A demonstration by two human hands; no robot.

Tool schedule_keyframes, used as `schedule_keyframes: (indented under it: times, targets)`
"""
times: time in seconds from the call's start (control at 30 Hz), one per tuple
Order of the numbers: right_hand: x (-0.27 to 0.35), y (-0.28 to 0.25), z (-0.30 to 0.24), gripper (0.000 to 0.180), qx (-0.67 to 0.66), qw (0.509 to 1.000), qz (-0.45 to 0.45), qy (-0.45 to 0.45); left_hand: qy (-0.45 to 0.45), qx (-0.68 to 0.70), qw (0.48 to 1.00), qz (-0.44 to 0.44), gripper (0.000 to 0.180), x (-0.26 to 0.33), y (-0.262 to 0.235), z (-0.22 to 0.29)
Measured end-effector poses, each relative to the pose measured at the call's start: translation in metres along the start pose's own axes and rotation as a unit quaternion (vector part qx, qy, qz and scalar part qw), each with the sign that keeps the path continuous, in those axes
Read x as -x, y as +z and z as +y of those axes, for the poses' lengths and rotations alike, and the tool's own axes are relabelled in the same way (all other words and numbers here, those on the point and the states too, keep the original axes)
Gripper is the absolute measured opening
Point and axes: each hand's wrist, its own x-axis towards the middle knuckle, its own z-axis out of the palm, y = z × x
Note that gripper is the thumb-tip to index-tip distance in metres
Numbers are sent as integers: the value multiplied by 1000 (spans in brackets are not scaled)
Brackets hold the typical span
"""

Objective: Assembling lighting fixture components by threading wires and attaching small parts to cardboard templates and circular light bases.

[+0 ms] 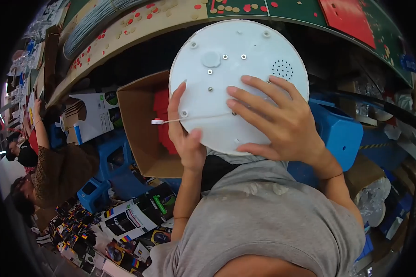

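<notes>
A white round plastic disc [245, 41] with several screws and a patch of small holes is held up over my lap. My left hand [185, 138] grips its left edge, the thumb near the lower rim and a finger up along the side. My right hand [282, 117] lies with spread fingers on the disc's lower right face; the thumb sits by the bottom rim. A thin white cord [203, 118] crosses the disc from near my right fingers and passes over the left edge. At its end is a small white and red plug [157, 122]. The disc's underside is hidden.
Behind the disc stands a workbench [180, 21] with scattered red and tan discs, a wire bundle [94, 27] and a red sheet [346, 21]. An open cardboard box [134, 124] holds red pieces. Blue stools [339, 136] flank me. A seated person [55, 171] is at left, near printed cartons [134, 217].
</notes>
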Motion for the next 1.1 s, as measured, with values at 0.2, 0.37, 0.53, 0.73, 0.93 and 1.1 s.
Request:
schedule_keyframes:
  times: [0.2,0.37,0.53,0.73,0.93,1.1]
  targets:
    - [-1,0,13,61,-17,997,79,-19,182,-284,941,26,59,8,-7,0]
    - [-2,18,29,57,-41,982,165,-84,297,-450,840,-65,63,42,10,24]
    - [-4,21,37,49,-27,975,172,-137,316,-404,857,-59,58,57,-8,-2]
    - [-3,32,32,47,-9,966,216,-140,327,-499,801,-47,38,59,-13,-4]
    - [-1,32,8,45,75,972,220,-35,258,-490,832,37,44,24,-2,28]
    - [-8,48,-26,40,24,970,234,59,74,-454,888,1,26,8,2,35]
